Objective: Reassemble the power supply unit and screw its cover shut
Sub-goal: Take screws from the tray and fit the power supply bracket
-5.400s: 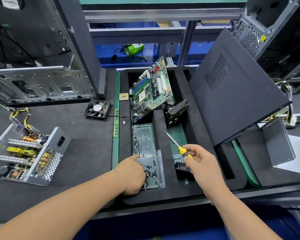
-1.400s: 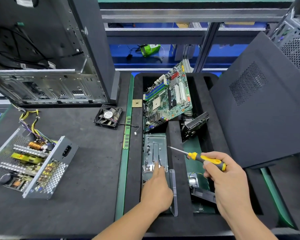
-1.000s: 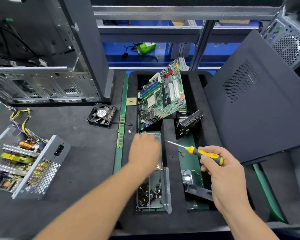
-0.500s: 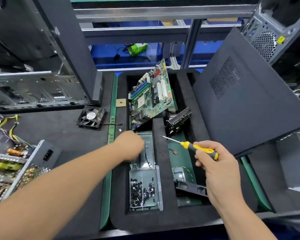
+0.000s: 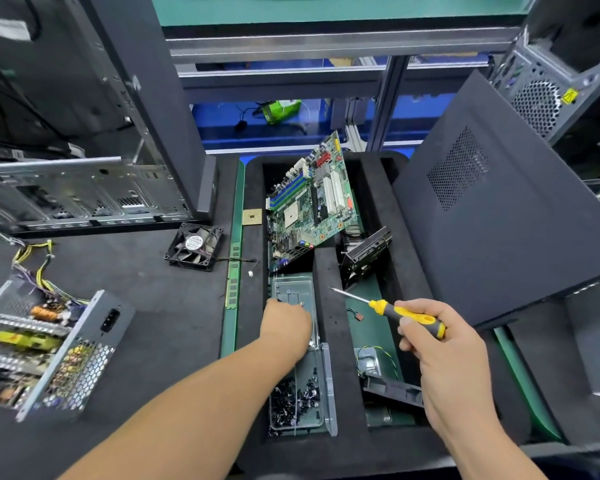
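While the open power supply unit [image 5: 45,344] lies far left on the surface [image 5: 146,306], nearer the left hand [image 5: 284,327], that hand reaches into the clear tray [image 5: 298,386]; its fingers are hidden. The right hand [image 5: 440,351] grips the screwdriver [image 5: 392,308].

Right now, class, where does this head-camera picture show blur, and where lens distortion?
Head view: the open power supply unit at the left edge is smeared by motion blur; the screwdriver and motherboard stay sharp; the wide-angle lens bends the frame rails and tilts the computer case.

Left hand [image 5: 286,325] reaches down, knuckles up; right hand [image 5: 440,344] fisted.
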